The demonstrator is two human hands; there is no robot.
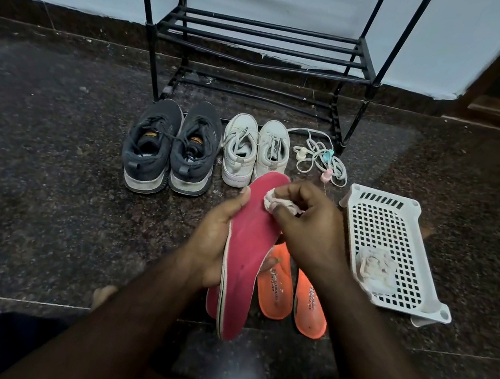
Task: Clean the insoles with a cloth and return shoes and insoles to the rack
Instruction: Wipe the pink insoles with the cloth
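Observation:
My left hand (217, 237) grips a pink insole (248, 249) along its left edge and holds it up over the floor. My right hand (305, 229) pinches a small white cloth (273, 201) against the insole's toe end. A second pink insole (212, 299) peeks out beneath the held one. Two orange insoles (277, 291) lie on the floor under my right wrist. A dark grey pair of shoes (170, 148) and a white pair of shoes (254, 150) stand side by side before the black shoe rack (267, 45).
A white perforated plastic basket (388, 247) sits on the floor to the right with another white cloth (376, 268) in it. A tangle of pale cord with clips (320, 163) lies beside the white shoes. The floor is dark speckled stone.

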